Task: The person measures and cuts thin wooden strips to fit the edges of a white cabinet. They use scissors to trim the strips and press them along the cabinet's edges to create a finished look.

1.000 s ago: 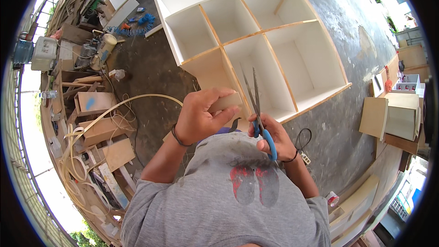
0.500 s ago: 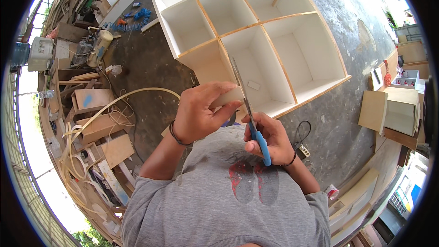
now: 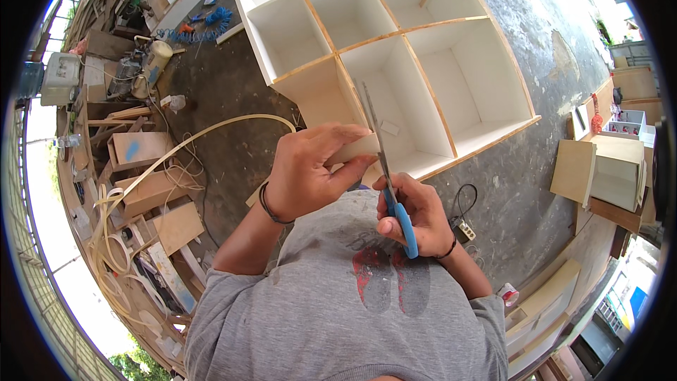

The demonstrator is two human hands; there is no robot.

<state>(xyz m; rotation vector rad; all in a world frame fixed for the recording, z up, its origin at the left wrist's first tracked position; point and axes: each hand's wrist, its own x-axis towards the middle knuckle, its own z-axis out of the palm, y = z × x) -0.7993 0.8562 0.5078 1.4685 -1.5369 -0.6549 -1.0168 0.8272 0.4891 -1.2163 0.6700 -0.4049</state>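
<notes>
My left hand (image 3: 310, 169) pinches the end of a cream edge-banding strip (image 3: 355, 149) between thumb and fingers. In my right hand (image 3: 417, 213) is a pair of scissors (image 3: 402, 224) with blue handles, its long blades pointing away from me. The strip's end meets the blades at their lower part, close to my left fingertips. Whether the blades are slightly apart is hard to make out. Beyond both hands lies a white cabinet (image 3: 451, 92) with several open compartments and wood-coloured edges. A small pale piece (image 3: 389, 128) rests inside one compartment.
Coiled cream banding (image 3: 116, 240) hangs at the left, and a long loop (image 3: 211, 127) of it arches toward my left hand. Wooden boxes and offcuts (image 3: 151, 190) crowd that side. At the right are a power strip (image 3: 465, 230) on the floor and an open box (image 3: 611, 179).
The scissor blades have turned slightly, their tips a little farther away and to the right. The arching banding loop has shifted to the right. Both hands keep their holds.
</notes>
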